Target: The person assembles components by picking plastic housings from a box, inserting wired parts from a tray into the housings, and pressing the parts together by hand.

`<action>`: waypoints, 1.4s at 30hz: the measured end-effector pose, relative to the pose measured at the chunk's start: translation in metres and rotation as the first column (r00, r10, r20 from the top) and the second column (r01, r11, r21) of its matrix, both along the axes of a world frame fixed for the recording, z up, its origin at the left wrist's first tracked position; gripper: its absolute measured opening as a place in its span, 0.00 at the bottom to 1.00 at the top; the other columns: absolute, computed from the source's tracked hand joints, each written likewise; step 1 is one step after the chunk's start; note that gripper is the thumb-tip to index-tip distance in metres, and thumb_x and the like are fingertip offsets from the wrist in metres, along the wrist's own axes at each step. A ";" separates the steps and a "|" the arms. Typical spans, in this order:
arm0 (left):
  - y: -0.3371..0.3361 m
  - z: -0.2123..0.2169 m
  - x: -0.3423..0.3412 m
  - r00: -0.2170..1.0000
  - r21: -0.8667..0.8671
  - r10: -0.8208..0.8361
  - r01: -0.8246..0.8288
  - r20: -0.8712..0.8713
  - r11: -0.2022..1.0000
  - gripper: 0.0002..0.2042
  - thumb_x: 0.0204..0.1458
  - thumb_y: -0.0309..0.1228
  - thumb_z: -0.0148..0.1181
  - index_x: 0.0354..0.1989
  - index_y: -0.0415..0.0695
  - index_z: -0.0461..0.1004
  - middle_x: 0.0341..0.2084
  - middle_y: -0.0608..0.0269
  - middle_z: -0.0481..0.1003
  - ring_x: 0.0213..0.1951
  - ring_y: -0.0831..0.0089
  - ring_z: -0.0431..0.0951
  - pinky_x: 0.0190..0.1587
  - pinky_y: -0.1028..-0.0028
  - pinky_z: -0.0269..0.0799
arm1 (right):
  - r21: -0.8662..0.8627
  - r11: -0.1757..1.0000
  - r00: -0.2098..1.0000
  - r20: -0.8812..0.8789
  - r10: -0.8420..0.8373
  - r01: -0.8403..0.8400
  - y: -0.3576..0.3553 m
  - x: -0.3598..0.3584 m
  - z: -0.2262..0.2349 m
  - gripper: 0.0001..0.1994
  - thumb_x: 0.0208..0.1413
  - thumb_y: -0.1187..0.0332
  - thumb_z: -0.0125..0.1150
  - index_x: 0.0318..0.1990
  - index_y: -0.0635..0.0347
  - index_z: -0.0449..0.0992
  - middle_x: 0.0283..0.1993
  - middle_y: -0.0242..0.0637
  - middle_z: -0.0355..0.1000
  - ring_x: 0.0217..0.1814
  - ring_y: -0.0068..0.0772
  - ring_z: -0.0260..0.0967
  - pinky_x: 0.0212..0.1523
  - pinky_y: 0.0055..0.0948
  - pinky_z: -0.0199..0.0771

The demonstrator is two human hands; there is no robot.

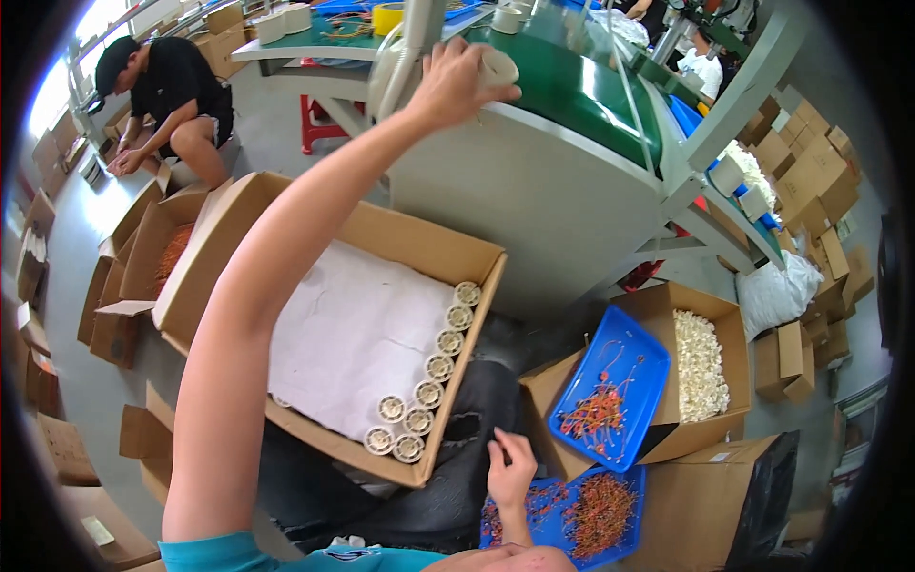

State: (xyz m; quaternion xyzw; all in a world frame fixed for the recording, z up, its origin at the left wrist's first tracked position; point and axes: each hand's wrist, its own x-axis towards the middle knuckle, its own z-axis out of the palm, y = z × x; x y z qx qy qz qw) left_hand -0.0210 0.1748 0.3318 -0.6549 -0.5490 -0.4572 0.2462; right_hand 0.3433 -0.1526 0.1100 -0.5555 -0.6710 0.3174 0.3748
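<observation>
My left hand [456,84] is stretched far forward to the edge of the green conveyor belt [591,119]. Its fingers are closed round a white, cup-like plastic part [498,67]. My right hand [512,467] hovers by my right thigh, fingers loosely bent and apart, with nothing visible in it. Beneath my left arm lies an open cardboard box [381,229] lined with a white sheet [362,334]. Several round white parts [429,393] stand in a row along the box's right side and near corner.
Right of me, a blue tray [634,355] of orange wired pieces sits on a box of small white pieces [699,367]. A lower blue tray [629,548] holds more wired pieces. A metal post [410,57] rises beside my left hand. Another person [176,100] crouches at the far left.
</observation>
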 end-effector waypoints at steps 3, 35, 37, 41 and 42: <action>0.066 0.012 -0.004 0.981 0.041 0.191 -0.190 -0.017 0.981 0.32 0.48 0.53 0.67 0.52 0.38 0.71 0.47 0.45 0.72 0.52 0.49 0.69 0.55 0.55 0.65 | -0.095 0.983 0.988 0.027 -0.153 0.155 -0.016 0.032 -0.013 0.11 0.52 0.79 0.65 0.44 0.64 0.81 0.38 0.42 0.75 0.34 0.33 0.74 0.36 0.28 0.74; -0.096 -0.295 0.111 0.985 -0.878 -0.169 0.113 0.037 0.464 0.18 0.56 0.34 0.56 0.55 0.48 0.72 0.59 0.50 0.61 0.54 0.47 0.71 0.52 0.52 0.71 | 0.107 0.903 0.754 0.515 -0.408 0.416 0.135 0.177 -0.035 0.13 0.45 0.71 0.70 0.41 0.64 0.83 0.39 0.53 0.78 0.42 0.52 0.77 0.43 0.41 0.75; -0.094 -0.301 0.113 0.990 -0.873 -0.135 0.101 0.041 0.478 0.18 0.55 0.34 0.57 0.55 0.46 0.72 0.58 0.48 0.61 0.53 0.47 0.72 0.51 0.53 0.73 | 0.117 0.890 0.738 0.517 -0.434 0.441 0.135 0.177 -0.036 0.13 0.45 0.71 0.70 0.40 0.64 0.83 0.39 0.53 0.78 0.42 0.51 0.77 0.43 0.41 0.75; -0.094 -0.312 0.115 0.998 -0.852 -0.012 0.056 0.059 0.520 0.20 0.51 0.33 0.61 0.53 0.40 0.70 0.56 0.43 0.63 0.49 0.44 0.75 0.47 0.53 0.77 | 0.101 0.885 0.715 0.551 -0.430 0.454 0.138 0.186 -0.045 0.12 0.43 0.73 0.71 0.38 0.65 0.83 0.38 0.53 0.77 0.40 0.50 0.76 0.43 0.42 0.74; -0.094 -0.308 0.117 0.998 -0.851 -0.019 0.062 0.061 0.522 0.20 0.51 0.33 0.61 0.53 0.40 0.70 0.56 0.43 0.63 0.49 0.44 0.75 0.47 0.53 0.77 | 0.104 0.882 0.711 0.552 -0.436 0.460 0.138 0.192 -0.046 0.12 0.43 0.73 0.71 0.38 0.65 0.83 0.38 0.53 0.77 0.40 0.50 0.76 0.43 0.42 0.74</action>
